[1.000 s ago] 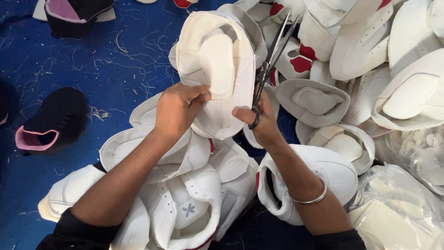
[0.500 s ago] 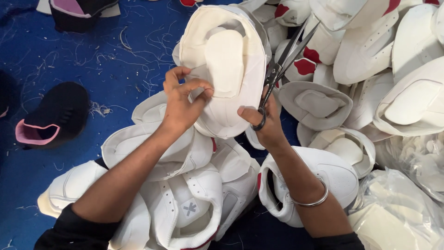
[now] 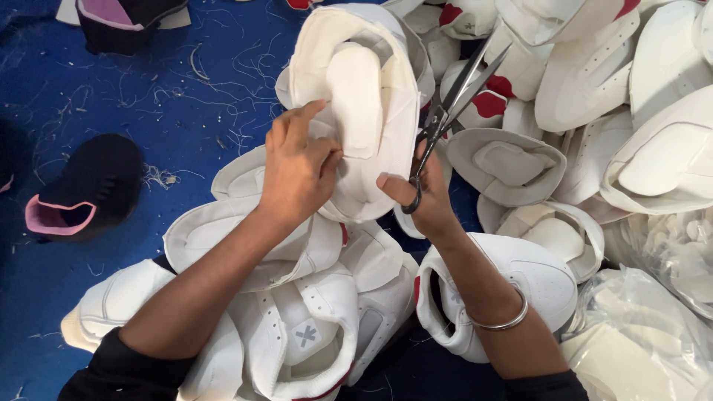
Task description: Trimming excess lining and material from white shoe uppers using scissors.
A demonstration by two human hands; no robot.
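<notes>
A white shoe upper (image 3: 356, 111), its cream lining facing up, is held above a pile of white shoe uppers (image 3: 297, 319). The left hand (image 3: 297, 167) pinches its edge at 8 o'clock, and the right hand (image 3: 420, 197) at 4 o'clock grips scissors (image 3: 453, 104), blades slightly parted and pointing to 1 o'clock. At 9 o'clock, well apart, a black shoe upper with pink lining (image 3: 82, 189) lies on the blue floor (image 3: 148, 119) amid thread scraps.

One scissors (image 3: 453, 104); two black shoe uppers (image 3: 89, 186); many white shoe uppers (image 3: 356, 111), uncountable.
</notes>
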